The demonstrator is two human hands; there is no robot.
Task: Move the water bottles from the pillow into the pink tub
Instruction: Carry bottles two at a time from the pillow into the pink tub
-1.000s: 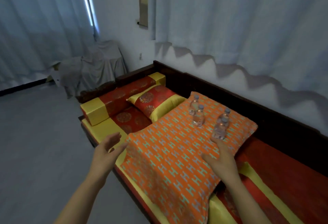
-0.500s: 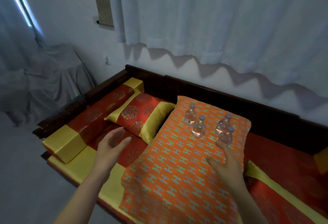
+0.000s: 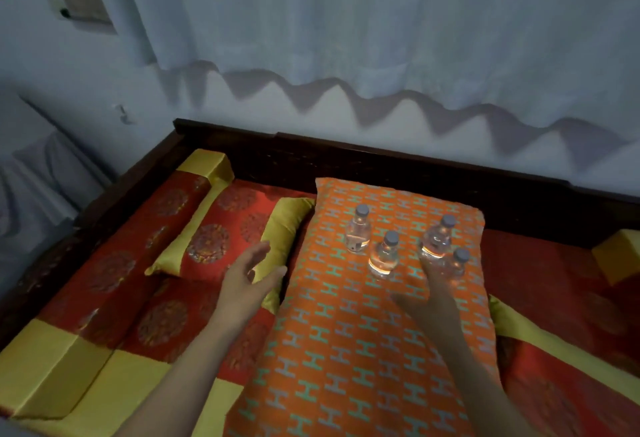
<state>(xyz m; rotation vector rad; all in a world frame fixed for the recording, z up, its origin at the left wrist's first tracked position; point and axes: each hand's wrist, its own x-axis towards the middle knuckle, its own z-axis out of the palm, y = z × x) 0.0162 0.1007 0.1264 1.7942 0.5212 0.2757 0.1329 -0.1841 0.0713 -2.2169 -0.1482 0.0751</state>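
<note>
Several small clear water bottles with grey caps stand upright on the far end of an orange patterned pillow (image 3: 346, 350): one at the back left (image 3: 358, 232), one in the middle (image 3: 383, 258), one at the back right (image 3: 437, 237) and one at the front right (image 3: 459, 265). My right hand (image 3: 429, 301) reaches over the pillow, fingers spread, its fingertips at the base of the two right bottles; I cannot tell whether they touch. My left hand (image 3: 247, 280) hovers open over the small cushion left of the pillow. No pink tub is in view.
The pillow lies on a red and yellow cushioned bench with a dark wooden back rail (image 3: 381, 159). A small red and yellow cushion (image 3: 221, 239) and a long bolster (image 3: 145, 228) lie to the left. White curtains hang behind.
The view has swung right and closer to the bench. My right hand has moved forward up to the right-hand bottles. My left hand has drifted forward over the small cushion.
</note>
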